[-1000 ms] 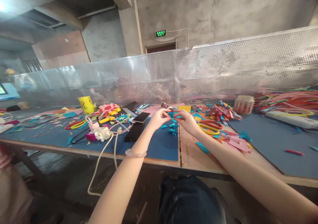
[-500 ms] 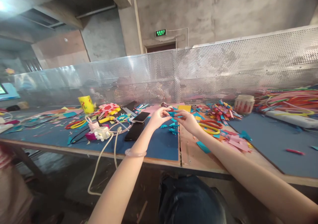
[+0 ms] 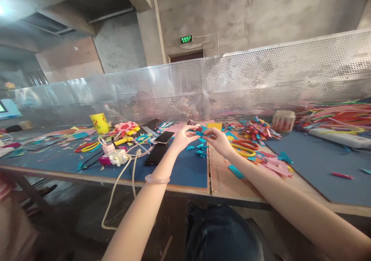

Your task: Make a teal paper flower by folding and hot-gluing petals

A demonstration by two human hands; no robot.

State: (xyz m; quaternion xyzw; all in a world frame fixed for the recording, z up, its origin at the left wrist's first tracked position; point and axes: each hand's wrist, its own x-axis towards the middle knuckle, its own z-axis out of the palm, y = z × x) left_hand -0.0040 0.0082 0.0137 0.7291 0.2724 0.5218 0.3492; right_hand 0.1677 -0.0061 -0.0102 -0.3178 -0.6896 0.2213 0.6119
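Between my fingertips is a small blue paper piece point(image 3: 202, 131), held up over the table. My left hand point(image 3: 186, 136) pinches its left side, with a pale bracelet point(image 3: 157, 179) on that wrist. From the right, my right hand point(image 3: 219, 141) grips the same piece with thumb and fingers closed. A dark red spot shows at the piece, too small to make out. Below my hands, several small blue paper cutouts point(image 3: 201, 153) lie on the blue mat point(image 3: 185, 174).
Two phones, one a black phone point(image 3: 156, 154), lie left of my hands near a cable point(image 3: 118, 182). Scissors point(image 3: 245, 149), paper scraps point(image 3: 276, 165) and a paper flower bunch point(image 3: 257, 130) lie right. A yellow cup point(image 3: 99, 123), a jar point(image 3: 283, 121) and a perforated metal partition point(image 3: 237, 83) stand behind.
The blue paper piece has turned slightly between my fingers and shows more of its surface. Both hands stay in nearly the same place. The view has shifted very slightly.
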